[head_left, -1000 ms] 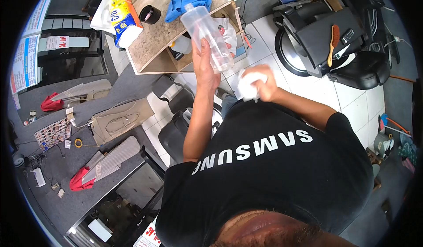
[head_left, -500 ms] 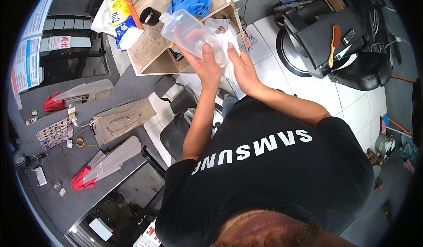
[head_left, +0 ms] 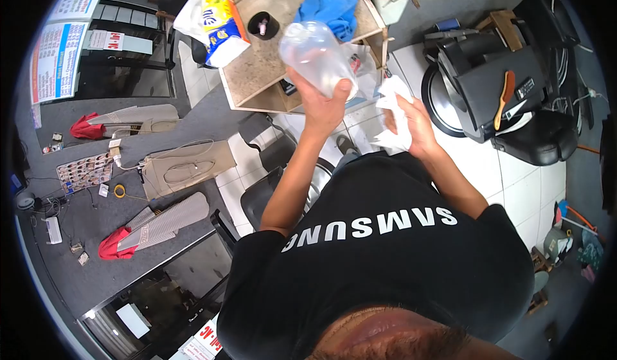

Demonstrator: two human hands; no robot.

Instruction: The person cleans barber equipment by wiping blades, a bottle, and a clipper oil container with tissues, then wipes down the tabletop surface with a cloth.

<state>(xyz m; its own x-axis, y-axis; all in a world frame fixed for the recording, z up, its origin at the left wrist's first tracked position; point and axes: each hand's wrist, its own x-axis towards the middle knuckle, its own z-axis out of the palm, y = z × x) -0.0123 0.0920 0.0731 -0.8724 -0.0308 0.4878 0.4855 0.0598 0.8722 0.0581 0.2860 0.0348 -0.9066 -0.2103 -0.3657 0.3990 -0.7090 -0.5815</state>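
My left hand (head_left: 323,110) is wrapped round the lower part of a clear plastic bottle (head_left: 313,53), which tilts away from me above the wooden cabinet's edge. To the right, apart from the bottle, my right hand (head_left: 419,127) grips a crumpled white tissue (head_left: 400,119). A small black round container (head_left: 263,26), with something pale inside, stands on the cabinet top near the bottle. Beyond the bottle lies a blue cloth (head_left: 329,11). At the cabinet's left side is a yellow, blue and orange tissue pack (head_left: 223,20).
The wooden cabinet (head_left: 241,85) has an open front. A black salon-type chair (head_left: 536,125) and a brush (head_left: 505,99) on a dark surface are at right. On the grey counter (head_left: 83,289) at left lie red-and-grey cloth-covered items (head_left: 154,226) and cables.
My right hand has come away from the bottle, moving right and toward me with the tissue. The bottle in my left hand now points more away from me. The whole view has shifted slightly.
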